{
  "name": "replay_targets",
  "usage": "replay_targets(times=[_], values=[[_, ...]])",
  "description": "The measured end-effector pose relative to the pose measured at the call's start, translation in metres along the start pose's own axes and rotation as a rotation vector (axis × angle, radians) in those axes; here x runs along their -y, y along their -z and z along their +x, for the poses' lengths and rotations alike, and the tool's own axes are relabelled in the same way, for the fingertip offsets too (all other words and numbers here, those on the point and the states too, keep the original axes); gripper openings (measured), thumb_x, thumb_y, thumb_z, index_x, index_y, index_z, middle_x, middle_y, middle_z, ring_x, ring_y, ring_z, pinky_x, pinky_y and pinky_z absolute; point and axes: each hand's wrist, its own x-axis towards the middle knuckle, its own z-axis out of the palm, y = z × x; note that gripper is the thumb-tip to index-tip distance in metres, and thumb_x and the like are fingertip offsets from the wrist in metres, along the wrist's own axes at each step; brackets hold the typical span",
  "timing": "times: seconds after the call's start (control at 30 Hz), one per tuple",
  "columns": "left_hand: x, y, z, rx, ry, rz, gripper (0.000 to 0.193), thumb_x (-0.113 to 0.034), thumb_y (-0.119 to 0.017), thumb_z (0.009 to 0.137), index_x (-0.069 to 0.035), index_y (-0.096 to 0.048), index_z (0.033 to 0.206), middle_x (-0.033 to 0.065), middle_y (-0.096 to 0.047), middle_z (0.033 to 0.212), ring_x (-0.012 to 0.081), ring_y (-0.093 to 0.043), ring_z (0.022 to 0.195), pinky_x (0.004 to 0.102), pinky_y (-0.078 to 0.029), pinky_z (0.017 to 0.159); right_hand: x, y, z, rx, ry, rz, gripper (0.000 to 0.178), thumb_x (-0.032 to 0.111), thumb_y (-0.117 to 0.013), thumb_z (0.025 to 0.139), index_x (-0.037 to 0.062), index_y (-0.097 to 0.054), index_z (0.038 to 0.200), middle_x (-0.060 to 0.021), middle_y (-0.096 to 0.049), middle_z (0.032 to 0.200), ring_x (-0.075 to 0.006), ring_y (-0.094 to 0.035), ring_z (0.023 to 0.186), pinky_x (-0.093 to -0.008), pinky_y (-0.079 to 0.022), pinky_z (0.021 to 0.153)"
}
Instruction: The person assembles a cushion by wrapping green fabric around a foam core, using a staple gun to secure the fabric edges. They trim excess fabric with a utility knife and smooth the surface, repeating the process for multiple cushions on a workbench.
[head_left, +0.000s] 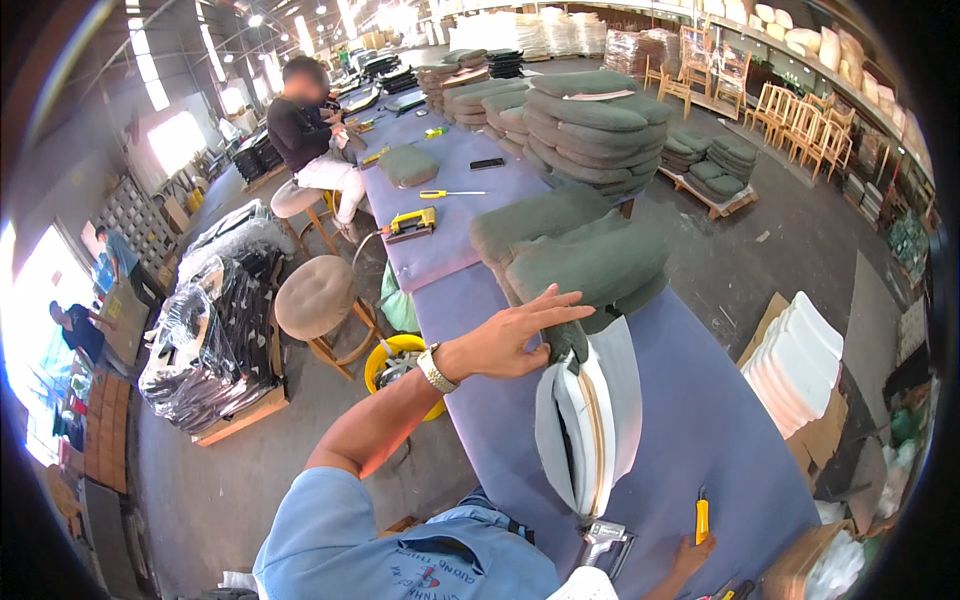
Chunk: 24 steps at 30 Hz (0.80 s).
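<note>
My left hand (pixel 520 335) reaches across the table with its fingers stretched out, resting on dark green fabric (pixel 570 345) at the far end of a long padded piece (pixel 590 425). This piece has white and grey layers and a brown strip along its middle. Beyond the fingers lie dark green cushions (pixel 595 255). Low at the right, my right hand (pixel 694 553) is closed at the near end of a yellow utility knife (pixel 702 517); its fingers show only in part. A silver staple gun (pixel 606 545) lies at the padded piece's near end.
A yellow-black staple tool (pixel 408 225), a screwdriver (pixel 452 194) and a phone (pixel 487 163) lie farther up the blue table. Tall cushion stacks (pixel 597 130) stand behind. Left are a round stool (pixel 316 297) and a yellow bucket (pixel 398 345). A seated co-worker (pixel 305 140) works beyond.
</note>
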Motion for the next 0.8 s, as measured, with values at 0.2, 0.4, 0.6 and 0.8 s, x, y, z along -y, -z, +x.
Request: replay_targets(times=[0.2,0.4,0.6,0.8], values=[[-0.007,-0.018,-0.005,-0.065,0.162,-0.099,0.058,-0.029,-0.068,0.098,-0.012,-0.049,0.150,0.0200,-0.036,0.165,0.0450,-0.009,0.159,0.0530,-0.022,0.125,0.104,0.064,0.010,0.312,-0.173,-0.131,0.051,0.022,-0.078,0.083,0.0125,-0.061,0.131,-0.0156,-0.063,0.133,-0.0379,-0.062,0.119,-0.0514,-0.052,0.096],[-0.024,-0.056,0.028,-0.202,0.070,0.023,0.052,-0.025,-0.073,0.093,-0.012,-0.054,0.139,0.0222,-0.035,0.164,0.0505,-0.010,0.157,0.0544,-0.030,0.122,0.062,0.041,0.023,0.526,-0.354,0.405,0.028,0.019,-0.073,0.092,0.0075,-0.063,0.116,-0.0107,-0.070,0.105,-0.0234,-0.069,0.091,-0.0412,-0.056,0.076],[-0.032,-0.054,0.020,-0.186,0.044,-0.021,0.058,-0.015,-0.071,0.088,-0.011,-0.052,0.142,0.0234,-0.035,0.163,0.0505,-0.011,0.157,0.0546,-0.027,0.124,0.160,0.116,-0.041,0.359,-0.442,1.578,0.029,0.025,-0.064,0.103,0.0071,-0.061,0.126,-0.0027,-0.066,0.093,-0.0097,-0.062,0.076,-0.0242,-0.048,0.058],[-0.030,-0.039,0.010,-0.093,-0.063,0.020,0.067,-0.010,-0.070,0.088,-0.009,-0.048,0.151,0.0225,-0.034,0.165,0.0443,-0.017,0.158,0.0531,-0.033,0.121,0.286,0.233,-0.043,0.424,-0.458,1.446,0.030,0.029,-0.052,0.111,0.0090,-0.058,0.133,0.0019,-0.055,0.080,-0.0041,-0.053,0.065,-0.0206,-0.042,0.053]])
